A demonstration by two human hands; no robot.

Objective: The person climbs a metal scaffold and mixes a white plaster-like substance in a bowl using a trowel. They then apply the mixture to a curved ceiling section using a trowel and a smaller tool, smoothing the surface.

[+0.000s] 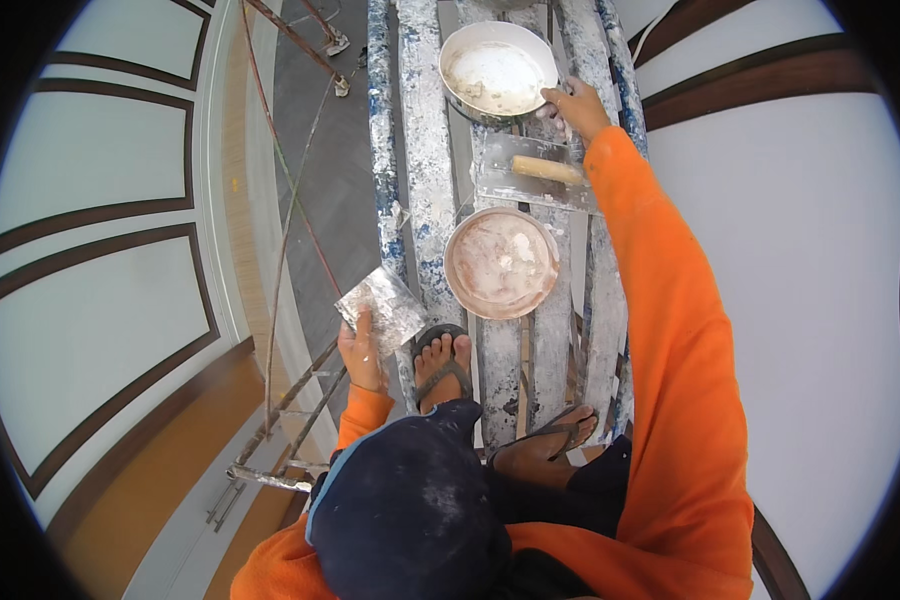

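My left hand [363,350] is closed on a flat, squarish metal scraper plate [390,312] smeared with white putty, held beside the platform's left edge. My right hand [577,108] reaches forward, its fingers closed on the right rim of a round white bowl [498,68] with pale putty inside. Just nearer than that bowl lies a plastering trowel [548,170], its wooden handle up and its wide metal blade flat on the planks. Between the trowel and my feet sits a second round bowl [502,263], its inside coated pinkish, with white lumps in it.
I am on a narrow scaffold platform [425,140] of paint-splattered planks with gaps between them. My sandalled feet [445,365] are close to the nearer bowl. Scaffold bars [288,190] and a grey floor [320,130] lie below on the left. Panelled walls flank both sides.
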